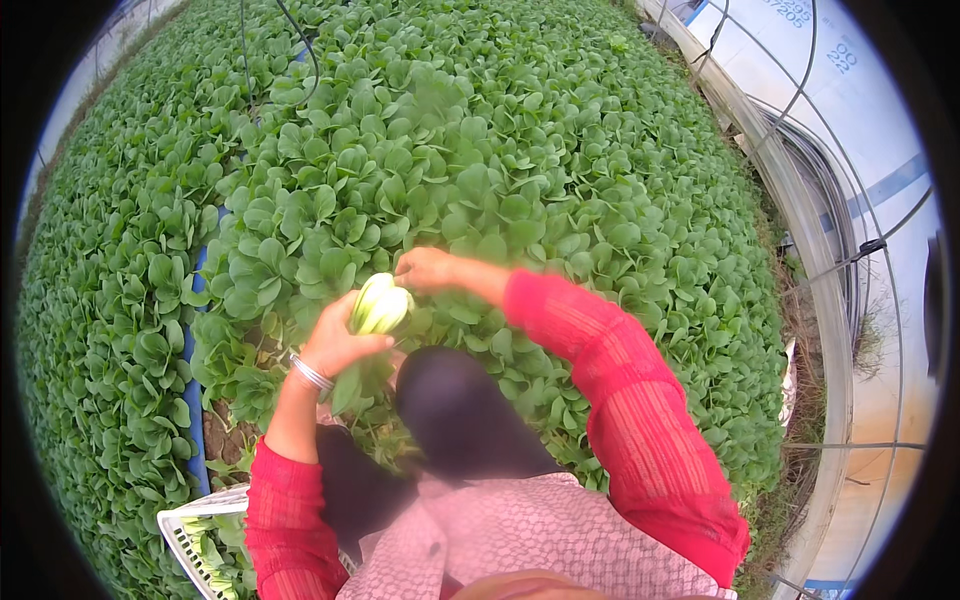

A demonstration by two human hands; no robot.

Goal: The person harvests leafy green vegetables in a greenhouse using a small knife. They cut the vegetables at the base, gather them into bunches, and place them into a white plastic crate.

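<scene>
My left hand, with a silver bangle at the wrist, grips a head of bok choy. Its pale stalk base faces up towards me, and green leaves hang below the hand. Just beyond that base is my right hand, fingers bent and close to the stalks or touching them. Whether it pinches a leaf or stalk is hidden. Under and beyond both hands grows a dense bed of leafy bok choy plants.
At lower left a white plastic crate holds cut bok choy. A blue hose runs along the bed's left part beside bare soil. My dark-clad knee juts into the plants. Plastic greenhouse sheeting and coiled pipes line the right.
</scene>
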